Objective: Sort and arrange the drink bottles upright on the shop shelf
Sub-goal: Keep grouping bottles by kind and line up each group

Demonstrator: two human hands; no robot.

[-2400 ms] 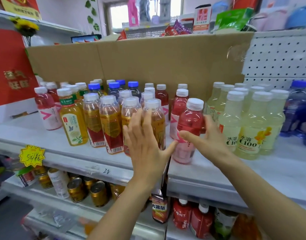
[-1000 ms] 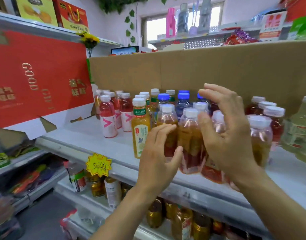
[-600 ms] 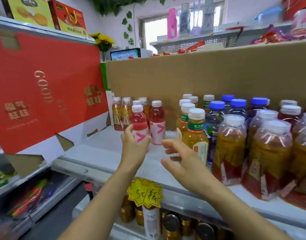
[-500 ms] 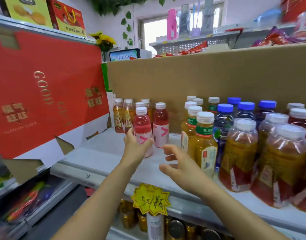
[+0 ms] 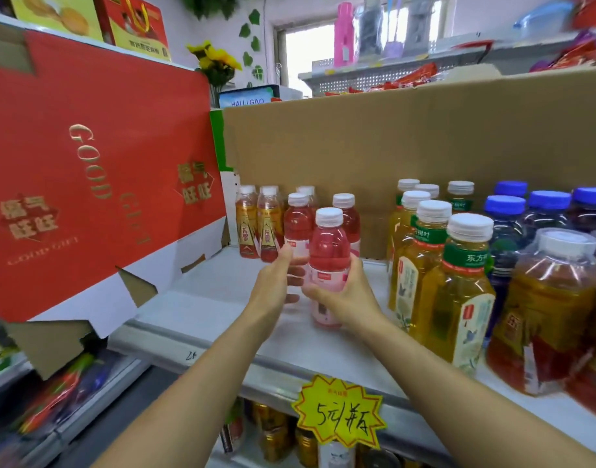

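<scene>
My right hand (image 5: 352, 298) is wrapped round the lower half of the front pink bottle (image 5: 329, 244), which stands upright on the shelf (image 5: 219, 298) just ahead of the other pink bottles (image 5: 298, 221). My left hand (image 5: 271, 288) sits at its left side, nearer that row. I cannot tell whether it grips anything.

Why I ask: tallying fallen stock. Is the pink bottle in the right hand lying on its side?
No, the pink bottle gripped by the right hand is upright, its white cap on top.

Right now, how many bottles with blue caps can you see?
4 blue-capped bottles, all at the right of the shelf, behind the yellow tea bottles: one rearmost, one in front of it, one to its right, one at the picture's right edge. More may be hidden.
</scene>
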